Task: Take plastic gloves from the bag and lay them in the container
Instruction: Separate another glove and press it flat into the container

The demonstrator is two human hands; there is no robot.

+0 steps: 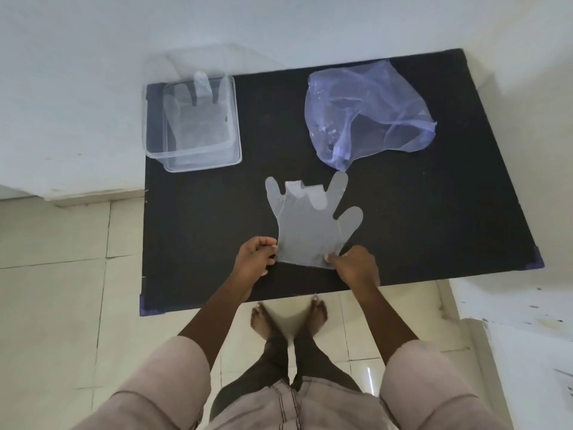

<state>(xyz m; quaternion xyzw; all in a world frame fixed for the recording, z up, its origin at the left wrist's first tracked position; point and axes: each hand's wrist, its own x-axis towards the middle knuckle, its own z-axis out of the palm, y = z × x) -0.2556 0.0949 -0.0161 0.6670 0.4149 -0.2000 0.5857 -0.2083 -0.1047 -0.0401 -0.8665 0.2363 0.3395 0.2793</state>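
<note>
A clear plastic glove (307, 225) lies spread on the black table top (434, 218), fingers pointing away from me, two of them folded over. My left hand (255, 259) pinches the cuff's left corner and my right hand (356, 265) pinches its right corner. A thin bluish plastic bag (369, 113) lies crumpled at the back right of the table. At the back left stands a clear rectangular container (152, 119) with another clear glove (198, 119) lying flat inside it.
The table stands against a white wall (77, 72). Tiled floor (55, 305) and my bare feet (288, 318) show below the table's near edge. A white, paint-marked surface (527, 308) lies at the right.
</note>
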